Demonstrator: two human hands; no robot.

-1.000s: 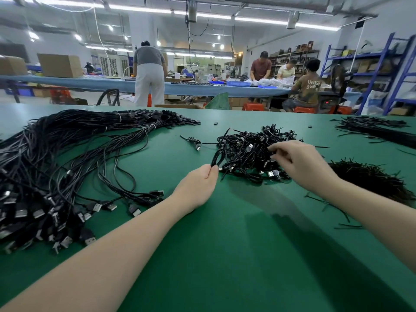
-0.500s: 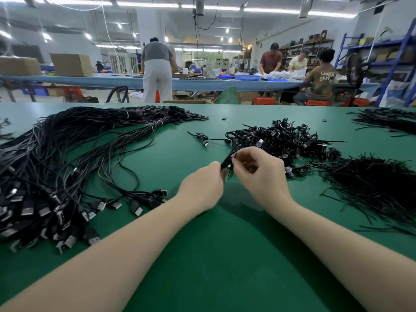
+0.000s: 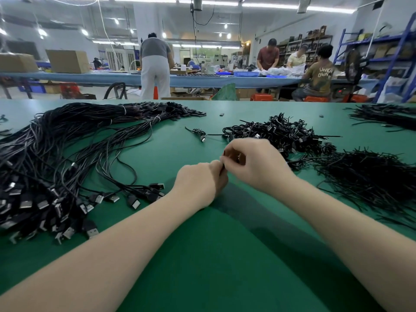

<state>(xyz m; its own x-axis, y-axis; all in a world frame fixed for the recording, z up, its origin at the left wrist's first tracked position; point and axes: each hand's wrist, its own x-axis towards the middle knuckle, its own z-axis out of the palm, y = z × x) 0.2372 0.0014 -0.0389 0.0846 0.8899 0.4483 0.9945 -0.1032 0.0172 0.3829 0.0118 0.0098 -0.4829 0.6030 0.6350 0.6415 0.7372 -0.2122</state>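
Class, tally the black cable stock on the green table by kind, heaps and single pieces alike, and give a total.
Heap of long loose cables: 1
Heap of coiled cables: 1
Heaps of thin strands: 2
Single coiled cable lying apart: 1
Held cable, pinched by left hand and right hand: 1
Total: 6

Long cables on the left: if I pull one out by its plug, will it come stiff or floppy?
Likely floppy: the long cables lie in loose curves on the table. Probably snags, since strands cross and white ties bind some. Plugs look like the heavy end.
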